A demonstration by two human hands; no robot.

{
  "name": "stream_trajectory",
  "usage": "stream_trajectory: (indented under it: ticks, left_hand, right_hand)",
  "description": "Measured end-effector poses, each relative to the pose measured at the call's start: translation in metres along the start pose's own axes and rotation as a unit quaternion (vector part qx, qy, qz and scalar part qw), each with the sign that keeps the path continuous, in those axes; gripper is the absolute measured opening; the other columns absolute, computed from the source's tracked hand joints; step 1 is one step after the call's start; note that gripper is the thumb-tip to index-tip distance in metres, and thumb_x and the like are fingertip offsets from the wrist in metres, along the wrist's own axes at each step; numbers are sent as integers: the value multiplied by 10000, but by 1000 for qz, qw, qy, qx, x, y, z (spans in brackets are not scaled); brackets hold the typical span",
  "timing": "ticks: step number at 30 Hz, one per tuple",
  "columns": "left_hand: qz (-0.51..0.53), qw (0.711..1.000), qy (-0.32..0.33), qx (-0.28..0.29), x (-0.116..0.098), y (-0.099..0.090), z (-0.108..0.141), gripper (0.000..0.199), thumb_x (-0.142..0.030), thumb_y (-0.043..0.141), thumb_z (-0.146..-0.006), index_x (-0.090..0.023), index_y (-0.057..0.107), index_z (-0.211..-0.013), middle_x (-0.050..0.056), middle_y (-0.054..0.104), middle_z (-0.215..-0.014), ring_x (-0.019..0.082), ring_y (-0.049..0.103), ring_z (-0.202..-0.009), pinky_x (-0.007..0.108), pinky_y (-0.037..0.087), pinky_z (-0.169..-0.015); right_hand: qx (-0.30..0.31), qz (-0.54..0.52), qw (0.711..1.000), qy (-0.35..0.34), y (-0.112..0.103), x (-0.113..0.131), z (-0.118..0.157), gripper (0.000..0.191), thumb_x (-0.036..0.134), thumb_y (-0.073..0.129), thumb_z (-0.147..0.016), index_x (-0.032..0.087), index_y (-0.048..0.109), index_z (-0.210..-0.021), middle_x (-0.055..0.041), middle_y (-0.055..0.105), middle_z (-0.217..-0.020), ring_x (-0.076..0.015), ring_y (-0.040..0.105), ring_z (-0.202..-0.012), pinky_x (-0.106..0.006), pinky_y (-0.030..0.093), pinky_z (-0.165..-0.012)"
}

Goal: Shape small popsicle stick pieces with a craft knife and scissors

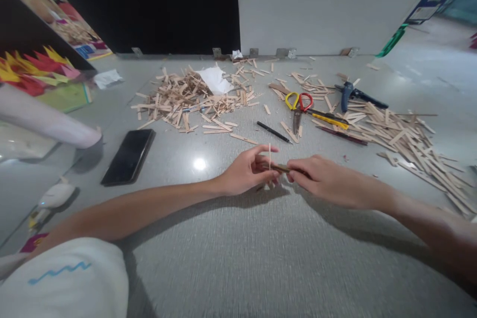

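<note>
My left hand (248,170) is closed in a pinch near the middle of the table, with a pale wooden craft stick (270,154) upright at its fingertips. Other small pieces below those fingers are partly hidden. Opposite it, my right hand (316,175) grips a thin dark-brown tool (285,168). The tool's far end reaches the stick between the left fingers, and its exact kind is unclear. Just beyond the hands lies a black pen (275,132). Scissors (297,114) with one yellow and one red handle rest behind it.
Heaps of wooden sticks (167,97) lie at the back, with white paper (216,80) on top. More sticks (402,134) spread at right beside a yellow-black cutter (330,118) and dark-blue pliers-like tool (346,95). A phone (128,156) and glue gun (54,198) lie left.
</note>
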State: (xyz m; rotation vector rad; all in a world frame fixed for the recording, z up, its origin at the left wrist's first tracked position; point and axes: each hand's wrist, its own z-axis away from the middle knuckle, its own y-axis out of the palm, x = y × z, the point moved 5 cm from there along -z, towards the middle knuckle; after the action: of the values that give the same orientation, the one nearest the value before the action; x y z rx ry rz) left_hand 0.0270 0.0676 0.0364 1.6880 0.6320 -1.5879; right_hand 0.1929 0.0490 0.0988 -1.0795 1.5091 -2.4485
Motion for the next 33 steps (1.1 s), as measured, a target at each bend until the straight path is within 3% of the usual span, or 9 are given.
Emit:
stream_trajectory:
  ticks: [4, 8, 15, 22, 33]
  left_hand:
    - [15, 998, -23, 48, -1, 7, 1, 486, -426, 869, -881, -227, 483, -1098, -1, 747, -829, 167, 763, -705, 269, 574, -668]
    - [38, 997, -22, 60, -1, 8, 2, 502, -408, 854, -904, -252, 386, -996, -25, 732, -858, 171, 787, -747, 258, 587, -674]
    - [16, 997, -27, 73, -1, 11, 5, 447, -381, 832, -928, -243, 415, -1015, -43, 673, -890, 148, 784, -767, 249, 600, -699]
    - [25, 997, -42, 64, -1, 13, 7, 478, -425, 849, -901, -248, 422, -1023, -41, 670, -864, 180, 792, -769, 323, 652, -723]
    - [16, 997, -38, 65, 3, 11, 7, 436, -345, 819, -922, -250, 407, -1029, -41, 710, -823, 168, 793, -734, 308, 657, -720]
  right_hand:
    - [-5, -20, 999, -43, 6, -4, -2, 391, 461, 355, -1048, 249, 596, -825, -81, 708, -860, -260, 622, -820, -385, 401, -752]
    - [11, -30, 998, -49, 3, -6, -4, 380, 459, 376, -1040, 258, 571, -783, -71, 688, -805, -250, 596, -754, -382, 367, -710]
    - [62, -21, 997, -29, -8, 0, -1, 403, 440, 386, -1050, 247, 512, -719, -15, 551, -623, -199, 496, -600, -354, 322, -656]
    - [68, -34, 997, -28, -10, 0, -1, 470, 531, 366, -1061, 246, 487, -708, -10, 528, -608, -194, 482, -592, -348, 316, -652]
    - [83, -21, 996, -24, -13, -7, 3, 538, 635, 342, -1056, 247, 511, -724, -33, 593, -653, -219, 549, -651, -350, 348, -656]
